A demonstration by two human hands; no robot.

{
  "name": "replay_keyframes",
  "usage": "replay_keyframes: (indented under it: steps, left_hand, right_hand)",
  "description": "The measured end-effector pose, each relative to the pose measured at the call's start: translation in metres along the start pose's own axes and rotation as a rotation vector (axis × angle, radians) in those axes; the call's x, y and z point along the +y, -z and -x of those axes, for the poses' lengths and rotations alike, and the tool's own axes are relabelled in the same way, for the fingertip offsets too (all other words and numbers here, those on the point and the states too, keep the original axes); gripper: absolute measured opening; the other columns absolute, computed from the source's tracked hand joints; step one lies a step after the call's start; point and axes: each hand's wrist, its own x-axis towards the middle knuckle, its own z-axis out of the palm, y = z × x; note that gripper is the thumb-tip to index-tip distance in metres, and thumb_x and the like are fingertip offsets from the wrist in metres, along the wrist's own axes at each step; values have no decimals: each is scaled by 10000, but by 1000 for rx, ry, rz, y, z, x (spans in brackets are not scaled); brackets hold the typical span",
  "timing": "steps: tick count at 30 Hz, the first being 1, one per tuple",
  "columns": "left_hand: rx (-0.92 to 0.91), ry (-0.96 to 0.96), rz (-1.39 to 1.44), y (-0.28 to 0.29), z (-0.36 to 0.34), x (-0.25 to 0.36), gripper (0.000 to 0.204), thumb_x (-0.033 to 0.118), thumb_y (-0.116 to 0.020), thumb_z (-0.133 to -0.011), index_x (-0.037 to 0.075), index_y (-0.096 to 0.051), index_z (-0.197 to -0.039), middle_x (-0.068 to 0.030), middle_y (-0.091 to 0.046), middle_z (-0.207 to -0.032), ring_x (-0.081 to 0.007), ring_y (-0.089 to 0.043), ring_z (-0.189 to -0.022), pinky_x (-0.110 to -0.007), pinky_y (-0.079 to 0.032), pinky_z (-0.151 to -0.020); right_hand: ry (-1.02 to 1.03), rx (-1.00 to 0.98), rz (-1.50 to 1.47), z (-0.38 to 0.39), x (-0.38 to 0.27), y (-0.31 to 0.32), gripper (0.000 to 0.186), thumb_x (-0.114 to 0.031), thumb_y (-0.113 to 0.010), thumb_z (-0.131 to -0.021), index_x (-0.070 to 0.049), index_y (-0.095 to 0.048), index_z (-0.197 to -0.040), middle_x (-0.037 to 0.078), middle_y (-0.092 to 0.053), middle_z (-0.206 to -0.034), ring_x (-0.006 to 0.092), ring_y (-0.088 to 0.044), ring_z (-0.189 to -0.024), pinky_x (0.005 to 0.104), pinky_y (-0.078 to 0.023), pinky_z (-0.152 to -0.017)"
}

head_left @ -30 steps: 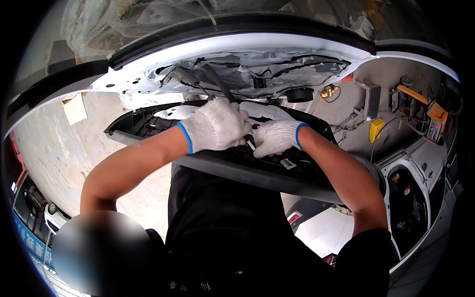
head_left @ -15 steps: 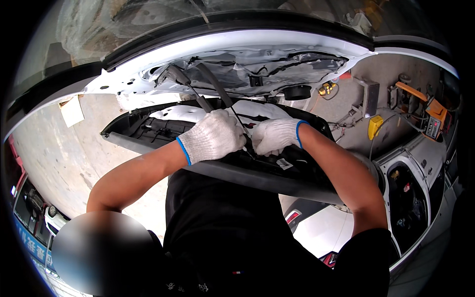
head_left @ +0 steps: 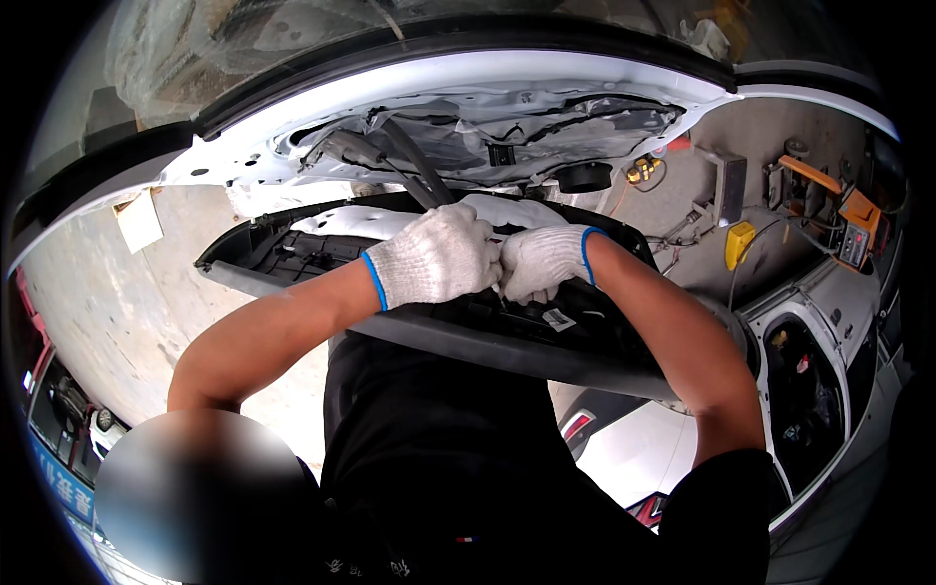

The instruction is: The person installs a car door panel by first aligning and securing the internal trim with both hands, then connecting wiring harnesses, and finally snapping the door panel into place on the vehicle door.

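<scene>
A black car door trim panel (head_left: 458, 341) is in front of me, its inner side up. My left hand (head_left: 439, 255), in a white knit glove with a blue cuff, is closed around a black sleeved cable (head_left: 425, 191) that runs down from the white door shell (head_left: 429, 82). Beside it, touching, my right hand (head_left: 542, 263) in a matching glove has its fingers curled in over the panel's inner side. What the right fingers grip is hidden. White padding (head_left: 356, 222) lies along the panel's far side, and a small white label (head_left: 559, 320) sits just below the right hand.
The door's window (head_left: 546, 29) arches overhead. A round black speaker (head_left: 584, 177) sits on the door shell. To the right are a yellow device (head_left: 739, 244), an orange-and-black machine (head_left: 854, 232) and a white car body (head_left: 829, 327). A sheet of paper (head_left: 139, 222) lies at left.
My left hand has shifted slightly right and up, closing the gap to my right hand. The thin cable that showed between the hands is now covered. The right hand has barely moved.
</scene>
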Motion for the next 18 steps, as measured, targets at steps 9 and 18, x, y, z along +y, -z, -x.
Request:
replay_keyframes:
  steps: [9, 18]
  left_hand:
    - [-113, -31, -13, 6, -2, -9, 107, 201, -673, -843, 193, -747, -920, 71, -676, -882, -145, -655, -946, -308, -524, -796]
    - [-30, -57, -34, -4, 9, -9, 118, 197, -673, -823, 181, -737, -920, 68, -676, -882, -154, -656, -921, -313, -520, -779]
  right_hand:
    - [49, 41, -4, 0, -4, -5, 243, -240, -654, -816, -16, -719, -882, 73, -695, -788, 179, -675, -669, 322, -561, -609]
    - [69, 45, 137, 2, -9, -6, 219, -195, -610, -826, -10, -714, -884, 76, -676, -757, 181, -647, -620, 332, -542, -581]
